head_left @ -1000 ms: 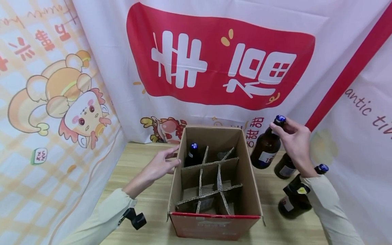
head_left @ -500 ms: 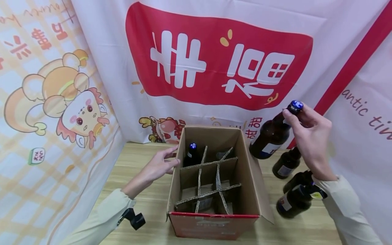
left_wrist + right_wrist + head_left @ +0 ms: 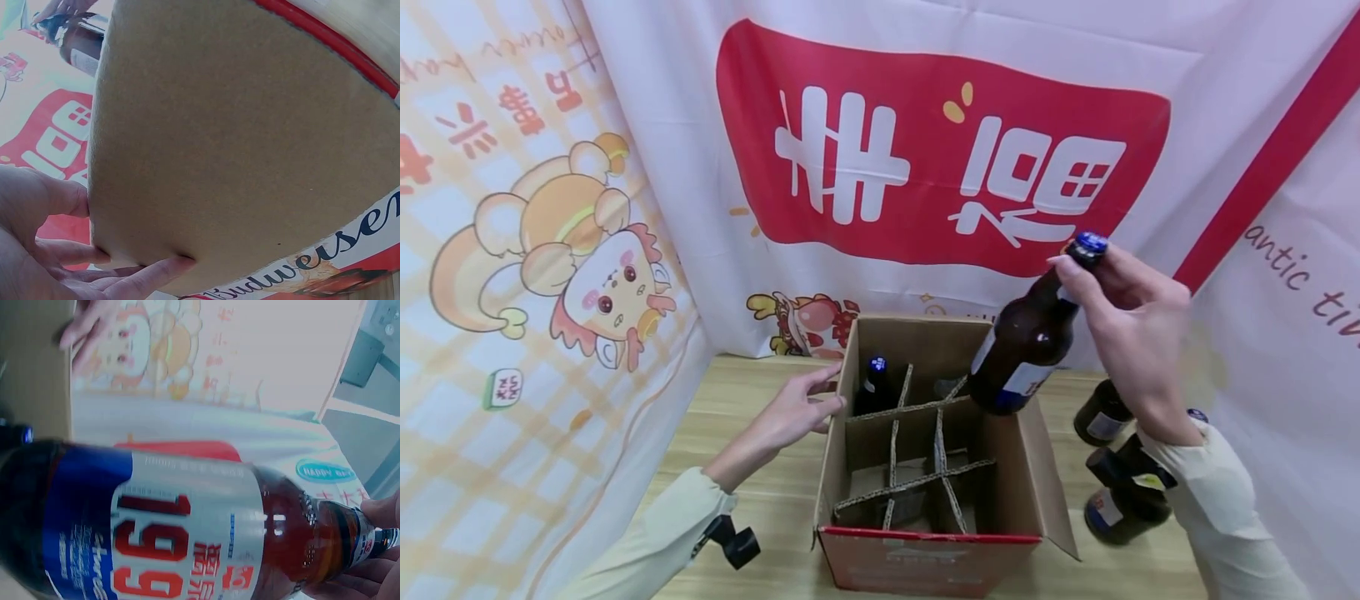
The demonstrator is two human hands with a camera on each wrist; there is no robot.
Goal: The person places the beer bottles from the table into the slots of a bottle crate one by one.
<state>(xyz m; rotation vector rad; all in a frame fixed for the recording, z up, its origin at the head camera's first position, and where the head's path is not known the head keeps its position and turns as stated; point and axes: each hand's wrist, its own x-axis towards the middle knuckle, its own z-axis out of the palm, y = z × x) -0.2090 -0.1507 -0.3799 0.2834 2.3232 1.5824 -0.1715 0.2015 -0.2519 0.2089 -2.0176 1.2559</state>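
My right hand (image 3: 1138,333) holds a brown beer bottle (image 3: 1026,346) by its neck, just under the blue cap. The bottle tilts, its base over the right part of an open cardboard box (image 3: 932,567). Its label with large red digits (image 3: 153,544) fills much of the right wrist view. Cardboard dividers (image 3: 913,407) split the box into compartments, and another capped beer bottle (image 3: 875,387) stands in the far left one. My left hand (image 3: 797,408) touches the outside of the box's left wall with extended fingers; the left wrist view shows its fingertips (image 3: 184,261) against the cardboard.
Right of the box, brown bottles (image 3: 1102,417) stand on the wooden table (image 3: 722,408), partly hidden by my right wrist. A side flap (image 3: 1060,508) sticks out from the box's right edge. Printed cloth (image 3: 670,208) encloses the back and sides.
The right hand lifted the bottle from beside the box, then carried it left over the box's right edge. My left hand stays against the left wall. The right flap has swung outward.
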